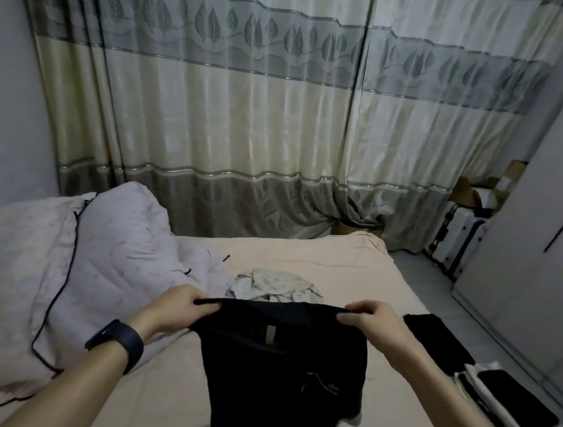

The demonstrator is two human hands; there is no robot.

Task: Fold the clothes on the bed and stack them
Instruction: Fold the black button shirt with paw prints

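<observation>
A black garment hangs in front of me above the bed, stretched by its top edge. My left hand pinches the left corner of that edge, and my right hand pinches the right corner. A pale patterned garment lies crumpled on the sheet just beyond the black one. At the bed's right edge sits a folded black piece, and nearer me a stack of folded white and black clothes.
A rumpled white duvet with dark piping covers the left side of the bed. Curtains hang behind. A wardrobe stands on the right, with a suitcase and boxes in the far corner.
</observation>
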